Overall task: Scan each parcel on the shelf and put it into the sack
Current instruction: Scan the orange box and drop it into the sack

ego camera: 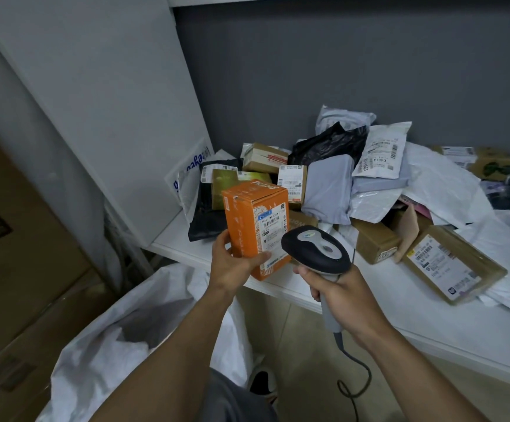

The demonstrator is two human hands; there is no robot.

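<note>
The orange box (255,220) is hanging upright at the white shelf (399,315) front edge, label facing us. Behind, the parcels (326,190) are lying heaped; below left, the white sack (119,330) is gaping open.

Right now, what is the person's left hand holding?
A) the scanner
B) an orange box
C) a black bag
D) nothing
B: the left hand grips the orange box from below, while the right hand holds the scanner beside it.
</note>
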